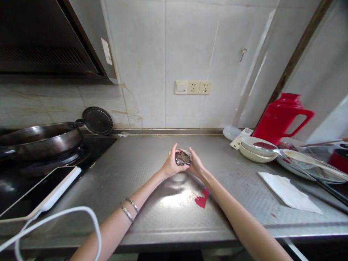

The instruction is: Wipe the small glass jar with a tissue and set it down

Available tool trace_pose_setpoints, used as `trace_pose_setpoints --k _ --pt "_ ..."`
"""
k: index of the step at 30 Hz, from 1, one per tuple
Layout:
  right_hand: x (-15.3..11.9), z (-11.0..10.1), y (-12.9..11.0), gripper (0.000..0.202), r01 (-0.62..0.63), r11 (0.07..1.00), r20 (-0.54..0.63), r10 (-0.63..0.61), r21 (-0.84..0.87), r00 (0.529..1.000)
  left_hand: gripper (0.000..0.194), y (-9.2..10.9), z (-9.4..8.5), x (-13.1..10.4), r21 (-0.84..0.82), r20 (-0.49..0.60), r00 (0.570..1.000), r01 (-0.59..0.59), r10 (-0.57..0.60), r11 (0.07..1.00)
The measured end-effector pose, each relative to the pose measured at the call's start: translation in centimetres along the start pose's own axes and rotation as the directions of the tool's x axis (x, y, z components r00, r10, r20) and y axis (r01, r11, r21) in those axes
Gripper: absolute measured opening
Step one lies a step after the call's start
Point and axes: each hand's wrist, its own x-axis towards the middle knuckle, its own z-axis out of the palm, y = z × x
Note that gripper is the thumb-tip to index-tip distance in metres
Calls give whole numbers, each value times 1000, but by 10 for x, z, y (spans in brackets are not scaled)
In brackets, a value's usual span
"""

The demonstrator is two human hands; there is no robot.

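Observation:
Above the middle of the counter, both hands are closed around a small, roundish object (182,158) with a shiny, silvery and dark brown face. Its exact kind is hard to make out. From the left side my left hand (172,163) grips it, thumb along the lower edge and fingers at the top left. My right hand (196,165) holds the right side, and the fingers behind the object are hidden. A torn red scrap (201,200) lies on the metal counter (141,159) below the hands, beside my right forearm.
At left, a pan (40,141) sits on the black stove; a phone (38,192) with a white cable is nearer me. At right are a white tissue (289,192), stacked bowls (257,154), plates with utensils, and a red thermos jug (280,117).

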Motion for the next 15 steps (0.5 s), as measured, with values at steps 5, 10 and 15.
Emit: trace_pose_setpoints --k 5,10,15 --pt "-5 7 -2 48 -76 977 -54 88 199 995 116 -9 6 -1 179 -44 999 33 -25 983" --pt "-6 15 1 49 -90 944 -92 125 316 988 103 -7 6 -1 310 -92 996 36 -7 950" --pt "-4 21 12 40 23 964 -144 16 266 989 98 -10 3 3 333 -164 986 29 27 942"
